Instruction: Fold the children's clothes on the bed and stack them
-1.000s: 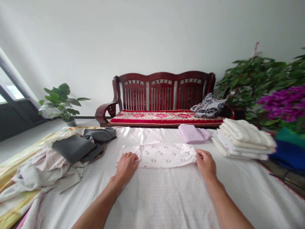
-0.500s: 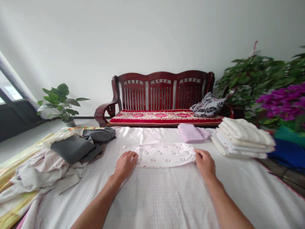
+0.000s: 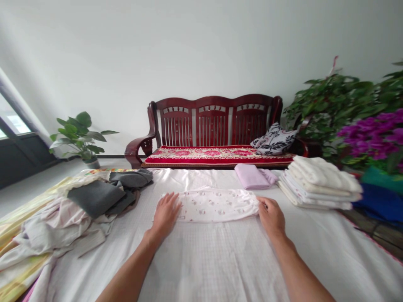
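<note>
A white garment with a small print [image 3: 217, 205], perhaps a pair of child's pants, lies as a long flat strip across the white cloth [image 3: 208, 260] in front of me. My left hand [image 3: 166, 212] rests flat on its left end, fingers stretched out, and covers part of it. At the gathered right end, my right hand [image 3: 271, 214] pinches the fabric between thumb and bent fingers. Beyond the strip lies a folded lilac cloth [image 3: 252, 176]. A stack of folded white clothes [image 3: 321, 184] stands to the right of it.
Rumpled grey and pale clothes [image 3: 78, 214] are heaped on the left side. Behind the table stands a dark red wooden bench [image 3: 210, 126] with a patterned cushion [image 3: 274, 139]. A potted plant [image 3: 83, 136] is at the left, and purple flowers [image 3: 374, 136] rise at the right.
My left hand has flattened and spread its fingers on the garment's left end, shifting slightly. My right hand keeps its pinch at the right end.
</note>
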A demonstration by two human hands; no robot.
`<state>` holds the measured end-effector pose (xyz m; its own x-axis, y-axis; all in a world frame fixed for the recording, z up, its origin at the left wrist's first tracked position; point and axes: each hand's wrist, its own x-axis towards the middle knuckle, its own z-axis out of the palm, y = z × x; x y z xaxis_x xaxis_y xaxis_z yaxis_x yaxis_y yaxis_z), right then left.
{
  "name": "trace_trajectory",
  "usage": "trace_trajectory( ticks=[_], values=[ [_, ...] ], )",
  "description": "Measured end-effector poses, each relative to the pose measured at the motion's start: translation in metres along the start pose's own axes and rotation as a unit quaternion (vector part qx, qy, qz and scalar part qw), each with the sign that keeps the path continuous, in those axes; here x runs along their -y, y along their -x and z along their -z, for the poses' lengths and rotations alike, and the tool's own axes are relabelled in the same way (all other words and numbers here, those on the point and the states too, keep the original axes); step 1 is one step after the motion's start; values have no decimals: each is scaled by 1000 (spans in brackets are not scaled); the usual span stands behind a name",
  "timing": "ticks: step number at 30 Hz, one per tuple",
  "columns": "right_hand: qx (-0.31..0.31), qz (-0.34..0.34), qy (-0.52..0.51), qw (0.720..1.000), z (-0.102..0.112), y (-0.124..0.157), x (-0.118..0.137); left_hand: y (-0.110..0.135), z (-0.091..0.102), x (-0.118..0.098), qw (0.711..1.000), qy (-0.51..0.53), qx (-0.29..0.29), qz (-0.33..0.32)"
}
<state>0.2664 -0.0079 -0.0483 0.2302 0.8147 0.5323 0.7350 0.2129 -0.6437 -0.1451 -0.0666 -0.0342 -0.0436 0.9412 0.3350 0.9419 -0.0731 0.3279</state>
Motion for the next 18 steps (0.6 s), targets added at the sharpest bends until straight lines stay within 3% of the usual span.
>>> trace_trajectory(
  ticks=[3,6,11,18],
  values=[
    [-9,31,12,999,0,0,2,-8,15,21,986,27,-37,158],
    [-4,56,12,998,-1,1,4,-12,23,39,964,67,-7,255],
    [-7,56,-1,998,-2,1,4,-17,27,51,951,135,30,277],
    [-5,43,-15,999,-3,2,2,-21,37,37,921,280,63,262]
  ],
)
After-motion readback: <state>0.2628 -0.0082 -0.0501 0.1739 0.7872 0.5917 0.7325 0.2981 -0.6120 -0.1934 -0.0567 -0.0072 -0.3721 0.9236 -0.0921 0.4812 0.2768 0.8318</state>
